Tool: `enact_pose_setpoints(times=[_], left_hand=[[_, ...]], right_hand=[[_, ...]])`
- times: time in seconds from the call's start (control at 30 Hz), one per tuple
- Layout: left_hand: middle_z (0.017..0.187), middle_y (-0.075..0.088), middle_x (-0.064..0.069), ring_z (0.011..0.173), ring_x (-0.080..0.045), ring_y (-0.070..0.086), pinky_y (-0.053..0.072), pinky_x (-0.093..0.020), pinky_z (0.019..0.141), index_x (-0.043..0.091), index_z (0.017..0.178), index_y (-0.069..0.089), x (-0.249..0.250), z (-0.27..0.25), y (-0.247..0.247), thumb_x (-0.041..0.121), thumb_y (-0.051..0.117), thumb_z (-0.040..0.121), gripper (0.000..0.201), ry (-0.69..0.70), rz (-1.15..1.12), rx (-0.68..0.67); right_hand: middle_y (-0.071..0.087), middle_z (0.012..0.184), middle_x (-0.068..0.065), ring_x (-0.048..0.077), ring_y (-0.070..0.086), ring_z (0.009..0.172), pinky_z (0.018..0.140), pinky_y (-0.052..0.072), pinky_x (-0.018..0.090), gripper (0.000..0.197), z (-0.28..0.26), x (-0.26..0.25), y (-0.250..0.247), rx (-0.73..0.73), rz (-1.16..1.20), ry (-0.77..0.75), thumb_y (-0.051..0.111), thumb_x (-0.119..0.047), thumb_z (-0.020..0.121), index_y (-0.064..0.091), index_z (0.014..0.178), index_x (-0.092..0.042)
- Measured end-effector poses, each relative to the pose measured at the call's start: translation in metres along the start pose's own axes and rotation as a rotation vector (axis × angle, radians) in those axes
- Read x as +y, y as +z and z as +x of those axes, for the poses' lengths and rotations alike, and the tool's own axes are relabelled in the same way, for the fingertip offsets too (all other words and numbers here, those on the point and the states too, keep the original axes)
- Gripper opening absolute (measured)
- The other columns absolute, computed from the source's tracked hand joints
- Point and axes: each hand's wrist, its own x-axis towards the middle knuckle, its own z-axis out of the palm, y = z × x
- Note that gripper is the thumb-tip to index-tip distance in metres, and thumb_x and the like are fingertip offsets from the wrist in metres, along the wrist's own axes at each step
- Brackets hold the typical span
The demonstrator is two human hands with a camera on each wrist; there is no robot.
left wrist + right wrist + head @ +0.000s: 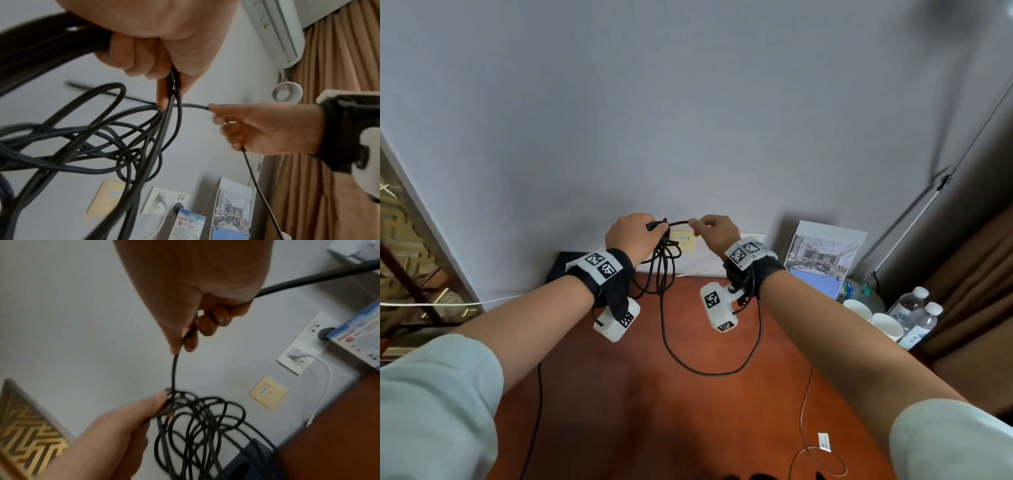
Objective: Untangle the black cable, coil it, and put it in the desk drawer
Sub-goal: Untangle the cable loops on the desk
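Note:
Both hands are raised above the far end of the red-brown desk [688, 411]. My left hand [631, 234] grips several loops of the black cable [662, 270], which hang in a loose tangle below it. My right hand [714, 231] pinches a short taut stretch of the same cable a little to the right. In the left wrist view the left hand [164, 65] clamps the black cable [102, 146] and the right hand [257, 128] holds one strand. In the right wrist view the right hand [191, 331] pinches the black cable [195, 426]. A long slack loop trails down onto the desk. No drawer is in view.
A brochure stand [822, 257], paper cups [873, 317] and water bottles [917, 315] crowd the desk's far right corner. Wall sockets [683, 240] sit behind the hands, a dark box [561, 269] at the far left. A thin tagged wire [822, 448] lies near the front right.

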Motion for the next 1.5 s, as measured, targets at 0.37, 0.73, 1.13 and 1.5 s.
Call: enact_pose_setpoints(times=[0.37,0.73,1.13,1.5], left_hand=[[0.069,0.063,-0.005,0.074,-0.028,0.061,0.037,-0.028,0.059,0.011,0.069,0.061,-0.065,0.006,0.006,0.046,0.048,0.092,0.043,-0.198,-0.05,-0.058],[0.079,0.07,-0.005,0.077,-0.021,0.063,0.05,-0.034,0.077,0.01,0.077,0.073,-0.062,0.005,0.017,0.046,0.067,0.079,0.036,-0.246,-0.541,-0.037],[0.033,0.033,0.014,0.03,-0.004,0.025,0.018,-0.012,0.032,0.019,0.069,0.06,-0.028,-0.004,0.002,0.028,0.059,0.093,0.026,-0.348,-0.912,-0.015],[0.044,0.028,0.011,0.043,-0.007,0.025,0.023,-0.022,0.046,0.02,0.087,0.06,-0.007,-0.008,0.007,0.031,0.051,0.097,0.017,-0.351,-1.198,-0.126]], right_hand=[[0.036,0.061,-0.001,0.008,0.033,0.046,0.044,0.033,0.017,0.038,-0.004,0.07,-0.056,0.395,0.597,0.249,0.054,-0.034,0.094,0.04,0.062,-0.02],[0.054,0.086,0.008,0.008,0.045,0.064,0.061,0.036,0.019,0.035,0.005,0.13,-0.038,0.029,0.158,0.376,0.048,0.002,0.092,0.052,0.125,0.014],[0.053,0.136,0.008,0.025,0.05,0.125,0.109,0.033,0.034,0.054,-0.024,0.133,-0.021,-0.366,-0.1,0.285,0.048,-0.046,0.096,0.051,0.134,-0.008],[0.069,0.11,0.0,0.014,0.063,0.098,0.076,0.036,0.033,0.028,-0.028,0.092,0.019,-0.408,0.56,0.246,0.059,-0.048,0.089,0.056,0.107,-0.026]])
